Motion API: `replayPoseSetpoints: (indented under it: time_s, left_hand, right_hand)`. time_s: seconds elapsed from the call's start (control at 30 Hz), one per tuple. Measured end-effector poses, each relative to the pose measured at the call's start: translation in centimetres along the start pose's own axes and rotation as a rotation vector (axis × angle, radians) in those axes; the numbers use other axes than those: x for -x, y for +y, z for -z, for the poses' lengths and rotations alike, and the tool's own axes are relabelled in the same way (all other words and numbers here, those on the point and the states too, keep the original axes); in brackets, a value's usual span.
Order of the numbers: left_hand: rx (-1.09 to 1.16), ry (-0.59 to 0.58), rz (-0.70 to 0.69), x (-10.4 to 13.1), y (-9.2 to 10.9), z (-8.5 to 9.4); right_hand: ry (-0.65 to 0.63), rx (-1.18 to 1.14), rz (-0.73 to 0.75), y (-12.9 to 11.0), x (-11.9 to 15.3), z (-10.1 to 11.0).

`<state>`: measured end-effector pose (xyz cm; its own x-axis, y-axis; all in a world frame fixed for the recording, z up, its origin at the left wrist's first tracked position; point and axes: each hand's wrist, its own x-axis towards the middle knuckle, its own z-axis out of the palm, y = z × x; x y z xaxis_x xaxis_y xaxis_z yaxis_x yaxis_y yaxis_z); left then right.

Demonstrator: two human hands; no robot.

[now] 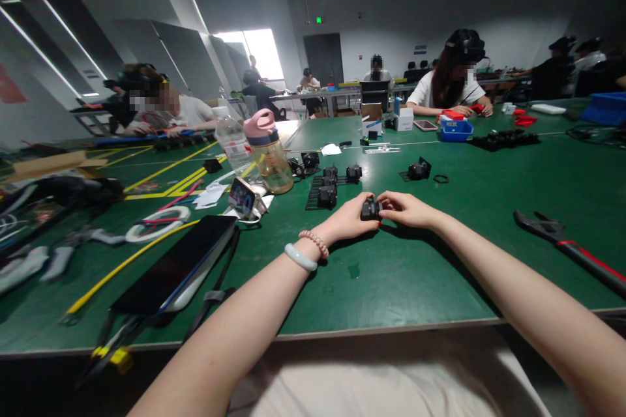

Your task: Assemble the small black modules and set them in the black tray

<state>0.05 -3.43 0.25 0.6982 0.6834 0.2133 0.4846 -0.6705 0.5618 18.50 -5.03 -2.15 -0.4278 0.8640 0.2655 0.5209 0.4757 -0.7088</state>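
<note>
A small black part (370, 210) is between my two hands, just above the green table (391, 287). My left hand (349, 216) grips it from the left side. The fingers of my right hand (402, 208) are pinched against its right side. Beyond my left hand stand several similar black parts (327, 194), some on a black slotted piece. Another black part (418, 171) lies past my right hand, with a black ring (441, 178) beside it.
Left of my hands are a pink-lidded bottle (272, 159), a propped phone (242, 199), a black tablet (176, 267) and cables. Red-handled pliers (572, 244) lie at the right. A blue bin (456, 129) sits farther back, near a seated person (452, 81).
</note>
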Motion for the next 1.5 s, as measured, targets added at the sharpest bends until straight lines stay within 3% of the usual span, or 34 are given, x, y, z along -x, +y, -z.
replayPoseSetpoints:
  time_s: [1.5]
  left_hand:
    - [-0.010, 0.010, 0.034, -0.08, 0.12, -0.02]
  right_hand:
    - [0.013, 0.064, -0.028, -0.08, -0.07, 0.13]
